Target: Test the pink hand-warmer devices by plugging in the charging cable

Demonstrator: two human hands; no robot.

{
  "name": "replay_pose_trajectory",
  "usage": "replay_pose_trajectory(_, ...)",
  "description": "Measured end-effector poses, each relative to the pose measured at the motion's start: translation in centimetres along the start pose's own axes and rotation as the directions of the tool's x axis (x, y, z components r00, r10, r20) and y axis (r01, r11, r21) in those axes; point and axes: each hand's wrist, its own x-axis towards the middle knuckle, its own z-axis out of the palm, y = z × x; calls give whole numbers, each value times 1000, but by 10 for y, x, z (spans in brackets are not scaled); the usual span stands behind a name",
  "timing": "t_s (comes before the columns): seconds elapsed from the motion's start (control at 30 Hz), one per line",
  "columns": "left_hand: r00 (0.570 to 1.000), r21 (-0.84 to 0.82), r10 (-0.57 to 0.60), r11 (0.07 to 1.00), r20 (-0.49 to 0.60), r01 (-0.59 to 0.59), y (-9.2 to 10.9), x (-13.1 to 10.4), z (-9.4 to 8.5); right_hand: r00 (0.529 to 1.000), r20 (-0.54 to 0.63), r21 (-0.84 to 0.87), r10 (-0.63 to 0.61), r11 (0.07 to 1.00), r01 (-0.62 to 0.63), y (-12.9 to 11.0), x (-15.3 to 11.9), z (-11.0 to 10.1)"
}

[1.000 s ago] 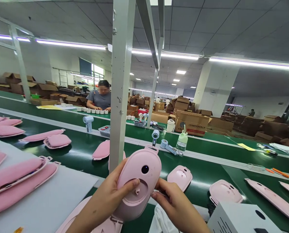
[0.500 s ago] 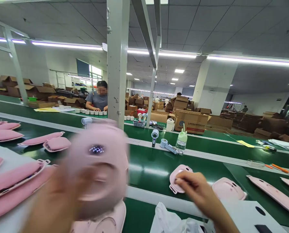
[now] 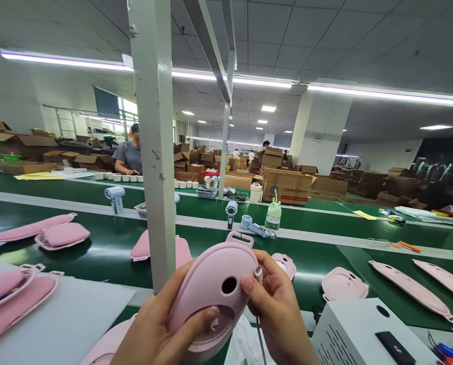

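A pink rounded shell (image 3: 211, 274) with a dark oval window and a loop at its top is held up in front of me. My left hand (image 3: 173, 317) wraps round its left side, thumb across the recessed circle. At the right edge, my right hand (image 3: 275, 304) pinches a white cable plug (image 3: 258, 274) against the shell's side; its grey cable hangs down. Whether the plug is fully inside cannot be made out. Below lies white cloth or plastic (image 3: 245, 339).
More pink shells (image 3: 344, 284) lie on the green belt (image 3: 211, 243) and at left on a white board (image 3: 85, 304). A white metal box (image 3: 367, 324) stands at lower right. A post (image 3: 156, 152) rises left of centre. Across the belt, a person (image 3: 129, 154) sits near white cups.
The pink shell has moved right and its window has gone from lit to dark. My right hand has come from the belt to the shell's edge with the plug. The view has shifted right.
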Motion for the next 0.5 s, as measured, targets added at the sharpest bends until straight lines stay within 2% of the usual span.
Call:
replay_pose_trajectory(0.17,977,174,124,973,172,-154,-29,14,-20,994,-90,57,56,997,-51,0,0,-2)
replay_pose_trajectory(0.3,964,289,73,946,255,-148,-43,21,-30,991,-118,80,66,995,-57,-1,2,-4)
replay_pose_trajectory(0.4,958,165,78,978,276,-127,-33,19,-22,995,-80,79,62,995,-56,-2,3,-5)
replay_pose_trajectory(0.5,953,0,33,999,303,-34,-18,14,-9,997,-58,61,60,997,-57,-1,3,-5)
